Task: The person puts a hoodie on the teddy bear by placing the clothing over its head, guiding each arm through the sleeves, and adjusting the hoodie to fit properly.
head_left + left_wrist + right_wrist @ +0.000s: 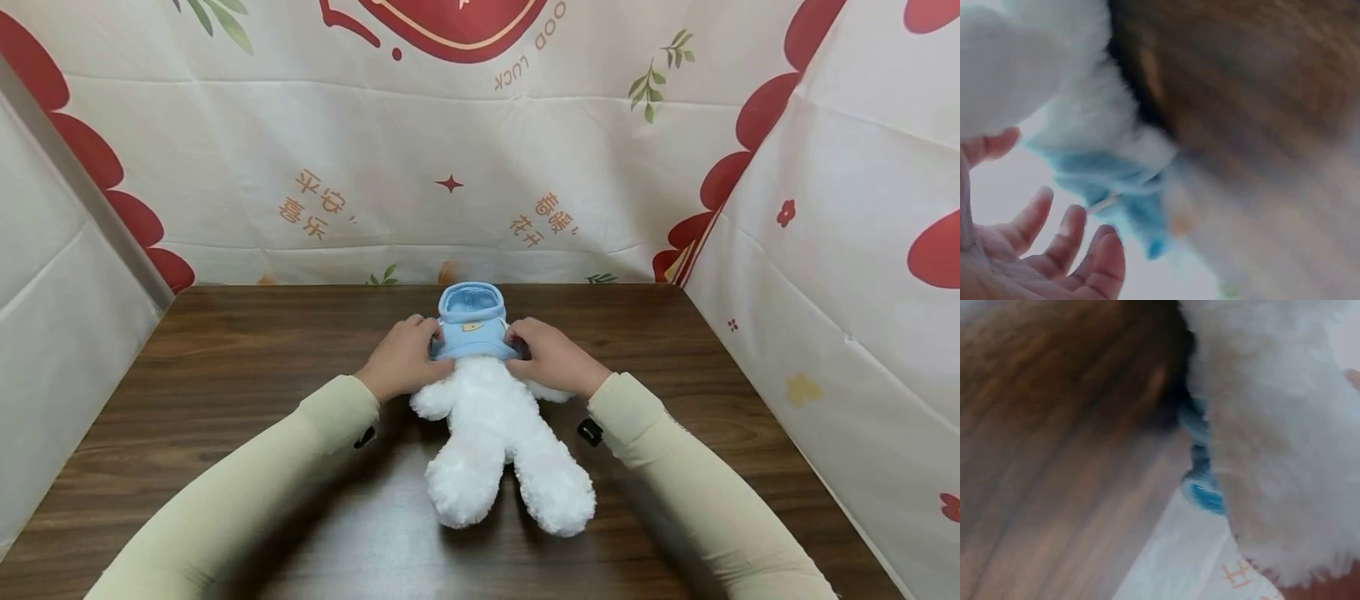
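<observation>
A white fluffy plush toy (483, 408) lies on the table with its legs pointing toward me. A light blue sweatshirt (472, 337) with a small yellow print covers its head end, the round neck opening facing away. My left hand (405, 358) is at the sweatshirt's left side, thumb near the hem. In the left wrist view its curved fingers (1065, 240) stand apart from the thumb, tips close to the blue cloth. At the opposite side, my right hand (555, 358) has its fingertips at the sweatshirt's edge; in the right wrist view the white plush (1279, 425) hides most of it.
The dark wood table (247, 358) ends at a white printed cloth (450, 133) hanging behind, with more cloth at both sides. Small black devices show under both wrists, the right one (590, 432) more plainly.
</observation>
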Tool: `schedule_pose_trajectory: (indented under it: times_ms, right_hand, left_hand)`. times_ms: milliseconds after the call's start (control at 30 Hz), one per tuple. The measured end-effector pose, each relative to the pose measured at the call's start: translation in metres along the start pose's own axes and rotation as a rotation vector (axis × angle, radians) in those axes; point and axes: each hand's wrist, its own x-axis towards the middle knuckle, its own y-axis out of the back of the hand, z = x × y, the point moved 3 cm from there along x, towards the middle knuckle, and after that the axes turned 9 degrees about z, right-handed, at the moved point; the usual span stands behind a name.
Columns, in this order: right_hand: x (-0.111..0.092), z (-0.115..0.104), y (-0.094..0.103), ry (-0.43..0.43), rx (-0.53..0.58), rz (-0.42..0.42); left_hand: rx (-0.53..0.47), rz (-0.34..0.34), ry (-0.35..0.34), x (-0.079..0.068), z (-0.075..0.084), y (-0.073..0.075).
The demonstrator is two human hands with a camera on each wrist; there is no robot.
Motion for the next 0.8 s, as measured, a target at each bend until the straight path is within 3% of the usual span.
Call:
schedule_pose_trajectory:
  times_ms: [100, 200, 300, 467, 700, 800]
  right_hand:
    - [-0.002, -0.006, 0.006, -0.001, 0.019, -0.001]
    - [-0.005, -0.013, 0.005, 0.012, 0.02, -0.082]
    - [-0.01, -0.015, 0.0, 0.025, -0.007, -0.15]
    - [-0.018, -0.019, -0.007, 0.077, -0.069, -0.125]
    - [-0.024, -0.021, -0.017, 0.123, -0.164, -0.035]
    - [-0.025, -0.021, -0.02, 0.159, -0.179, 0.006]
  left_hand:
    - [0.014, -0.035, -0.043, -0.004, 0.01, 0.001]
    - [0.038, -0.114, -0.108, -0.011, 0.02, -0.003]
    - [0.071, -0.151, -0.127, -0.017, 0.024, -0.007]
    - [0.063, -0.123, -0.138, -0.024, 0.024, -0.01]
    - [0.142, -0.018, -0.273, -0.03, 0.02, -0.019]
    - [0.157, 0.008, -0.298, -0.031, 0.02, -0.022]
